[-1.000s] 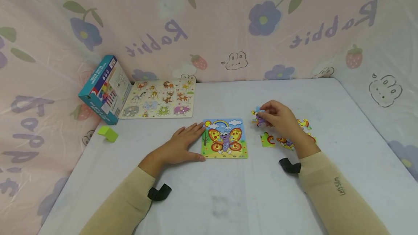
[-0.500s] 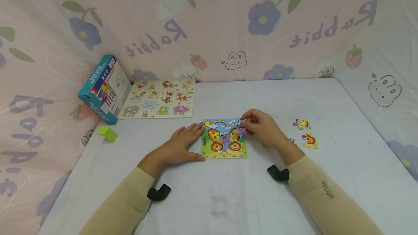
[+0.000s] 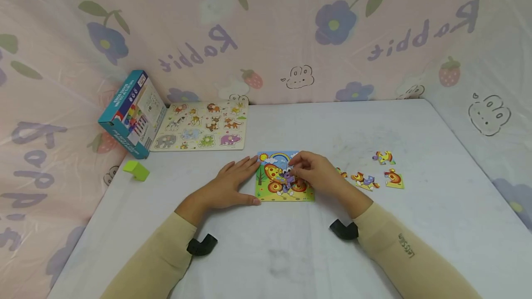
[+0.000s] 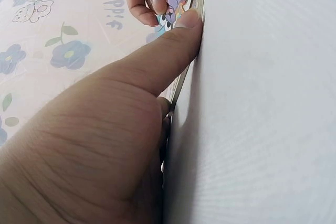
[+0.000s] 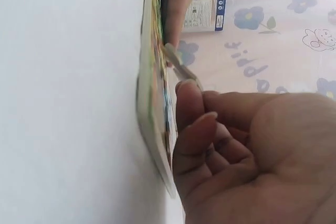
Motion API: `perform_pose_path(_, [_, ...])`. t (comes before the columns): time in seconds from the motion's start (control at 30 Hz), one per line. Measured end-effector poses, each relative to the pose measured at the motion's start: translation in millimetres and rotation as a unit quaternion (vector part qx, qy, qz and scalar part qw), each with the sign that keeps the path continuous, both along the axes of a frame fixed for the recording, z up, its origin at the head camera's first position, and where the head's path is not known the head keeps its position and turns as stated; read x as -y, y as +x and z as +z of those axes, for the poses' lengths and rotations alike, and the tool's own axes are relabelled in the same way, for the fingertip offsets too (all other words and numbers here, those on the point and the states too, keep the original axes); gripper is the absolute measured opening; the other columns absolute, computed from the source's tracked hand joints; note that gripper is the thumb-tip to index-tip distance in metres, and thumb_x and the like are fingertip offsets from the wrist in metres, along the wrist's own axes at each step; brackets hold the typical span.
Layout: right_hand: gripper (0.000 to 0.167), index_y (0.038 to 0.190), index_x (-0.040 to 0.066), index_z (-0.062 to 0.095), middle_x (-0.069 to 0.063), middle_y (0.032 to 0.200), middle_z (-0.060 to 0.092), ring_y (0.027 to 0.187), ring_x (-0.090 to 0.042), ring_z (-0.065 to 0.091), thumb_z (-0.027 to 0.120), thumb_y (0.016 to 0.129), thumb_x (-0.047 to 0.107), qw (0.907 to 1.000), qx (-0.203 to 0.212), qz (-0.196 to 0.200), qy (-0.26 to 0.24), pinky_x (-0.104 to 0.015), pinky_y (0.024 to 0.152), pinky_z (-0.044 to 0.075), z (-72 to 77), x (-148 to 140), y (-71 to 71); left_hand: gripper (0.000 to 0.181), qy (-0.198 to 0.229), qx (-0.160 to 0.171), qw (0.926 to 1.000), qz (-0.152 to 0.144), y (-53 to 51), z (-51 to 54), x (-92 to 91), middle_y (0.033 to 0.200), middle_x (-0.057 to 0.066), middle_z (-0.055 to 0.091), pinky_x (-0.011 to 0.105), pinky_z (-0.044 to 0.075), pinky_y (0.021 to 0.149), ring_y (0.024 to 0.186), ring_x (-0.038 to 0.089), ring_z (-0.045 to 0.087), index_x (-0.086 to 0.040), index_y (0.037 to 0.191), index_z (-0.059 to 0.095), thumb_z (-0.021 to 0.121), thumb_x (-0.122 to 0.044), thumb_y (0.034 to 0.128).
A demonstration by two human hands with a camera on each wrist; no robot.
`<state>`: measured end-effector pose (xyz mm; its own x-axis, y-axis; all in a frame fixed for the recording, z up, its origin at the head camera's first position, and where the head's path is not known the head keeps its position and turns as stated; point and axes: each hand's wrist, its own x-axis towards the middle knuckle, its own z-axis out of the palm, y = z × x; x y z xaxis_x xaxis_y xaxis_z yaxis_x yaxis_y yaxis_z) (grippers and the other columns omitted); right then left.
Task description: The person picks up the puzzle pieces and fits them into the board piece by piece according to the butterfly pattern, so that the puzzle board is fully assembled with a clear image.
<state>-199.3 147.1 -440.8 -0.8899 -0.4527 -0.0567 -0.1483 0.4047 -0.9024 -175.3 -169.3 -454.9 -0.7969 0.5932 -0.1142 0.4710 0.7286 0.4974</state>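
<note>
Beyond the left grip [image 3: 227, 186], a blue box [image 3: 126, 114] is standing with its contents hidden, and beside it an animal board [image 3: 218, 145] is lying flat, its figures showing. The left grip is resting outspread against the butterfly board [image 3: 270, 196], clasping nothing. Over that board, the right grip [image 3: 319, 170] is pinching a puzzle piece [image 5: 183, 68]. To the right grip's right, 3 loose pieces [image 3: 394, 179] are lying on the desk [image 3: 266, 248], a 4th partly hidden. The left wrist view is showing the held piece's printed face; the right wrist view, its thin tilted edge.
</note>
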Motion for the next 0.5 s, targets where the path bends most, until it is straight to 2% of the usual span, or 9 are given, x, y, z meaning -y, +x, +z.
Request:
perform_pose_path(0.17, [0.015,0.121,0.007,0.072,-0.002,0.094,0.075,0.076,-0.022,0.067,0.072,0.108,0.013,0.9999,-0.001,-0.01,0.002,-0.032,0.068,0.055,-1.3,6.9,4.6,0.113,0.001,0.001,1.0,-0.002,0.0,0.3,0.5,0.182,0.0,0.008,0.055,0.0,0.13,0.166,0.024,0.003,-0.015,0.176,0.02,0.076,-0.068,0.0932])
perform_pose_path(0.37, [0.024,0.129,0.005,0.072,-0.003,0.105,0.076,0.081,-0.021,0.071,0.071,0.109,0.017,0.9995,-0.007,-0.022,0.021,-0.038,0.075,0.059,-3.2,9.4,6.2,0.113,0.002,0.003,1.0,-0.003,0.3,0.9,0.6,0.182,0.0,0.007,0.056,0.0,0.13,0.166,0.024,0.002,-0.015,0.176,0.02,0.077,-0.068,0.0934])
perform_pose_path(0.43, [0.026,0.131,0.005,0.073,-0.002,0.109,0.077,0.085,-0.019,0.07,0.072,0.108,0.019,0.998,-0.033,-0.027,0.047,-0.039,0.078,0.058,-2.6,9.6,6.6,0.113,0.001,0.004,1.0,-0.002,0.4,1.1,0.5,0.182,-0.001,0.007,0.055,-0.001,0.13,0.166,0.024,0.002,-0.015,0.176,0.02,0.076,-0.068,0.0934])
perform_pose_path(0.5, [0.027,0.13,0.005,0.074,-0.002,0.112,0.076,0.089,-0.02,0.069,0.074,0.107,0.02,0.9938,-0.077,-0.022,0.078,-0.04,0.08,0.058,-0.4,10.3,7.2,0.113,0.001,0.004,1.0,-0.001,0.2,1.2,0.4,0.182,-0.001,0.007,0.055,-0.001,0.13,0.166,0.023,0.002,-0.015,0.176,0.02,0.076,-0.068,0.0934])
